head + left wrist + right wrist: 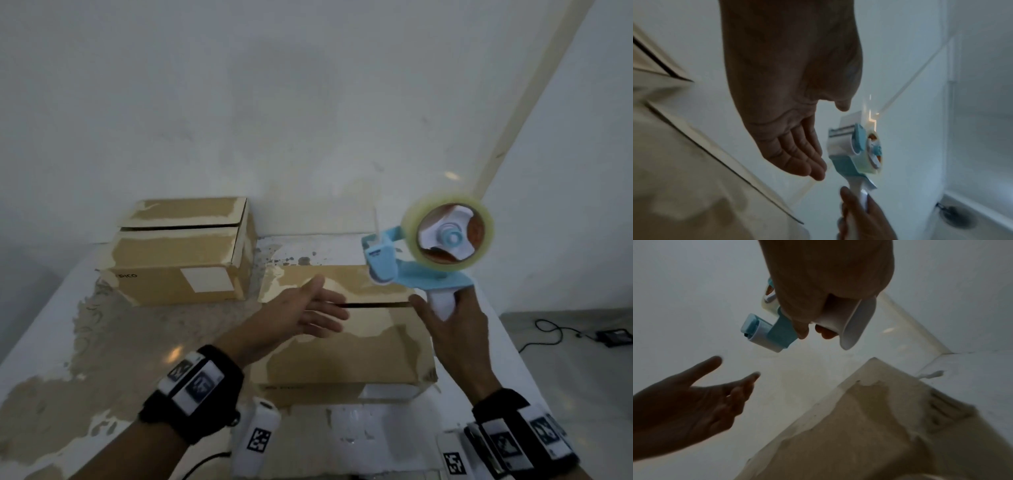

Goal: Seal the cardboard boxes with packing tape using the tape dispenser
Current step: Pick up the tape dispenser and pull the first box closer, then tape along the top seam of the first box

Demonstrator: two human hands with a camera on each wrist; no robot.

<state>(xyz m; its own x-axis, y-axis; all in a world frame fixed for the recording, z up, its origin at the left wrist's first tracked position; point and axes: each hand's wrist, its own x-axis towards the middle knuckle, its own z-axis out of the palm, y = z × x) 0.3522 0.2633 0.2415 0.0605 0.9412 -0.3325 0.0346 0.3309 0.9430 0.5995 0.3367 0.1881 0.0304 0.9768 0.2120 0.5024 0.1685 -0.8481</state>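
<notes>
My right hand [455, 329] grips the white handle of a light-blue tape dispenser [404, 263] and holds it upright in the air above the right end of the near cardboard box [342, 349]. A roll of clear tape [448, 233] sits on the dispenser. The box's top flaps meet at a dark seam [376, 305]. My left hand [308, 315] hovers open over the box, palm turned right, fingers straight and stretched toward the dispenser's front roller [842, 142]. A second cardboard box [181, 250] stands at the back left, its flaps slightly parted.
Both boxes sit on a worn white table [68, 359] against a white wall [308, 102]. White marker-tagged blocks [257, 442] lie at the table's front edge. A black cable and device [613, 337] lie on the floor to the right.
</notes>
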